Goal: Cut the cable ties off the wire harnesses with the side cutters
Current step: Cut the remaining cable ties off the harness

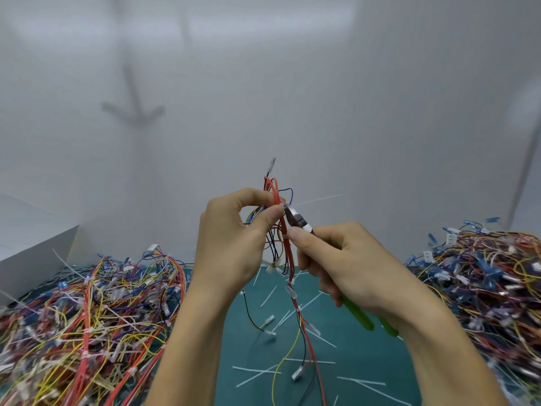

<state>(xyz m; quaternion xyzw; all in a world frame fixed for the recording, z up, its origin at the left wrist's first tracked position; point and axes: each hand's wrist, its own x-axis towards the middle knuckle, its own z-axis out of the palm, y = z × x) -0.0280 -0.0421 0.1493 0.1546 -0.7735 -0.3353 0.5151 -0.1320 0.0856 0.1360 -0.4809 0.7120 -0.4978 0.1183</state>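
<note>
The wire harness (pixel 288 259) is a thin bunch of red, yellow, black and blue wires with small white plugs. It is held straight up above the green desk (pixel 366 347), and a white cable tie (pixel 316 200) with a long thin tail sticks out near its top. The left hand (pixel 234 244) pinches the bunch at the tie with its fingers (pixel 270 214), while the right hand (pixel 351 259) wraps round the green handles of the side cutters (pixel 297 219), whose metal tip sits right at the tie.
</note>
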